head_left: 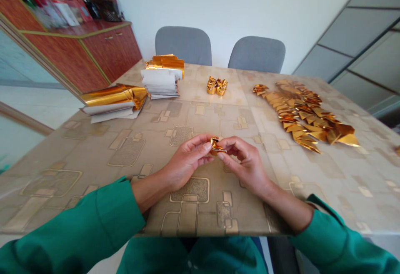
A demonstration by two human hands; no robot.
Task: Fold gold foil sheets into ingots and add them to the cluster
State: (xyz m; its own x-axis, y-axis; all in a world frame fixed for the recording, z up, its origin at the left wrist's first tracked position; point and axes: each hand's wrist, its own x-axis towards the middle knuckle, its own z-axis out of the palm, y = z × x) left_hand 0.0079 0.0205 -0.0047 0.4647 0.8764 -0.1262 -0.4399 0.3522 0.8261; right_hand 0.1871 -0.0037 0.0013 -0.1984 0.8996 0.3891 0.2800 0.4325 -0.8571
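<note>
A small folded piece of gold foil paper (pixel 215 145) is held between my two hands above the near middle of the table. My left hand (pixel 190 157) pinches its left side between thumb and fingers. On the other side, my right hand (pixel 243 159) grips its right edge with thumb and forefinger. The piece's underside is partly hidden by my fingers. Beyond my hands stands a small cluster of finished-looking gold foil folds (pixel 216 86). Off to the right lies a wide spread of pointed, folded gold foil pieces (pixel 303 113).
The patterned tablecloth (pixel 125 149) covers the table. At its far left are a stack of white-backed gold paper (pixel 161 83) and a bent bundle of gold sheets (pixel 114 101). Two grey chairs (pixel 183 44) stand behind. A wooden cabinet (pixel 109 49) is at the left.
</note>
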